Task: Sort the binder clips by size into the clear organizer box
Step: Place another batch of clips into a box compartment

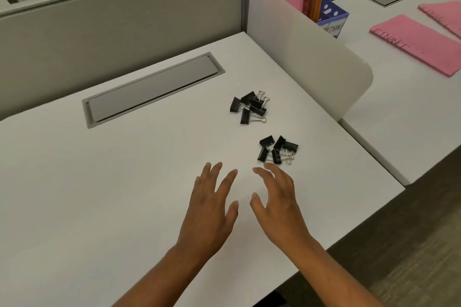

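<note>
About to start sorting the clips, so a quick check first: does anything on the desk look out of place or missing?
The clear organizer box is nowhere in view. The binder clips lie in two loose heaps on the desk, the far heap and the near heap, jumbled at all angles. Both hands, left hand and right hand, are open above the desk, holding nothing.

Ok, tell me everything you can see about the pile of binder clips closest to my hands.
The near pile of binder clips is a loose cluster of about six black clips with silver wire handles, lying jumbled at different angles on the white desk. Some overlap or touch. The right hand hovers just short of it, fingertips apart from the clips.
</note>
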`<state>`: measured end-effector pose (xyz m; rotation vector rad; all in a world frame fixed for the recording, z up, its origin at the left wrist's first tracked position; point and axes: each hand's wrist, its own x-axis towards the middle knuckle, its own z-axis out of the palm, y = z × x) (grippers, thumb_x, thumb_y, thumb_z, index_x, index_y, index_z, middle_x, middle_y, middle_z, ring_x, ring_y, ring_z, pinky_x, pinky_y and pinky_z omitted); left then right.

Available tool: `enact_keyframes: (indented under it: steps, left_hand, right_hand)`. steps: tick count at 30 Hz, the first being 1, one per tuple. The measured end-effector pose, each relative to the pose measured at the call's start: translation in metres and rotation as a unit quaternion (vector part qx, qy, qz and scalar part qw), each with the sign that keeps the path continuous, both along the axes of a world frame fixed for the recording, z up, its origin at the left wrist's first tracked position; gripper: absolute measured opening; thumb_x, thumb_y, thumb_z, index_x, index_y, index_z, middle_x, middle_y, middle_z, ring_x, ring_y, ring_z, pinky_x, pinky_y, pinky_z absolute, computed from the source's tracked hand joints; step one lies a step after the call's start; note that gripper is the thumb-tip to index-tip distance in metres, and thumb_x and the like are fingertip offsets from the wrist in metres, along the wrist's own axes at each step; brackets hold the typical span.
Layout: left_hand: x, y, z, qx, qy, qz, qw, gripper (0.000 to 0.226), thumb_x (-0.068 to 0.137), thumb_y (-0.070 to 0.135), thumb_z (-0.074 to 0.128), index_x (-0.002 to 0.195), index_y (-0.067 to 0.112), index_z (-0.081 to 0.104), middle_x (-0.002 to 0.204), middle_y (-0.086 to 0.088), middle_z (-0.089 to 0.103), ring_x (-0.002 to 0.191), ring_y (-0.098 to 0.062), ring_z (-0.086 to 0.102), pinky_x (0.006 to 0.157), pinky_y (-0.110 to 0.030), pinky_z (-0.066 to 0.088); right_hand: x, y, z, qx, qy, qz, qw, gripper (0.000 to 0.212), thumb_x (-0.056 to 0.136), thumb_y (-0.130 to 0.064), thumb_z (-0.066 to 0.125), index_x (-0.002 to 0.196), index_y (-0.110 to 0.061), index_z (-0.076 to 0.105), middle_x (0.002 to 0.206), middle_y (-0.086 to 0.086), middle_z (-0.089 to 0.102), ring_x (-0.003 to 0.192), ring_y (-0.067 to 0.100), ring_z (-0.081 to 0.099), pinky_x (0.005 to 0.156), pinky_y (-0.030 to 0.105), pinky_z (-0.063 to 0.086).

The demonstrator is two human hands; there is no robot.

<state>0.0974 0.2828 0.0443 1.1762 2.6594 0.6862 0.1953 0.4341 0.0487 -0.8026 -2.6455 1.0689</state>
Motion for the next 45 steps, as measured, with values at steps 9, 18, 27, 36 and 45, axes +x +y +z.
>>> enact_keyframes:
  steps: [9,18,27,36,45]
  left_hand:
    - [-0.040,0.053,-0.007,0.004,-0.004,0.004,1.000,0.066,0.103,0.037,0.056,0.162,0.032,0.025,0.172,-0.002,0.016,0.161,-0.020,0.000,0.129,-0.043,0.010]
    - [-0.056,0.098,-0.028,-0.040,0.001,-0.021,0.999,0.055,0.098,0.036,0.064,0.149,0.025,0.048,0.138,-0.002,0.055,0.124,-0.026,0.052,0.095,-0.042,0.048]
    - [-0.068,0.140,-0.046,-0.065,-0.013,-0.056,0.996,0.045,0.100,0.039,0.058,0.142,0.023,0.053,0.110,-0.001,0.056,0.095,-0.025,0.055,0.078,-0.040,0.048]
    - [-0.068,0.116,-0.040,0.018,-0.100,-0.051,0.994,0.023,0.092,0.020,0.068,0.111,0.021,0.055,0.108,0.004,0.059,0.093,-0.021,0.055,0.080,-0.036,0.049]
    - [-0.057,0.067,-0.018,0.157,-0.386,0.223,0.881,0.027,0.088,0.011,0.073,0.100,0.036,0.066,0.089,0.011,0.073,0.081,-0.016,0.070,0.080,-0.037,0.058]
  right_hand:
    - [-0.032,0.029,-0.012,-0.004,0.014,0.004,1.000,0.047,0.099,-0.022,0.061,0.143,-0.036,0.050,0.157,-0.015,0.034,0.147,0.001,0.023,0.098,-0.002,0.022]
    - [-0.055,0.110,-0.024,0.039,0.034,-0.118,0.992,0.044,0.090,-0.002,0.065,0.129,-0.021,0.063,0.128,-0.003,0.056,0.112,0.017,0.045,0.090,0.031,0.047]
    - [-0.053,0.139,-0.042,0.008,-0.060,-0.091,0.994,0.054,0.097,-0.014,0.068,0.148,-0.020,0.050,0.139,-0.004,0.056,0.128,0.021,0.040,0.095,0.024,0.035]
    - [-0.049,0.142,-0.038,-0.084,-0.005,-0.133,0.987,0.037,0.090,-0.004,0.076,0.118,-0.025,0.066,0.097,-0.002,0.058,0.089,0.012,0.061,0.079,0.025,0.055]
    - [-0.038,0.132,-0.014,-0.412,0.094,-0.284,0.861,0.021,0.094,0.006,0.065,0.110,-0.007,0.069,0.096,0.010,0.068,0.082,0.025,0.073,0.080,0.040,0.061]
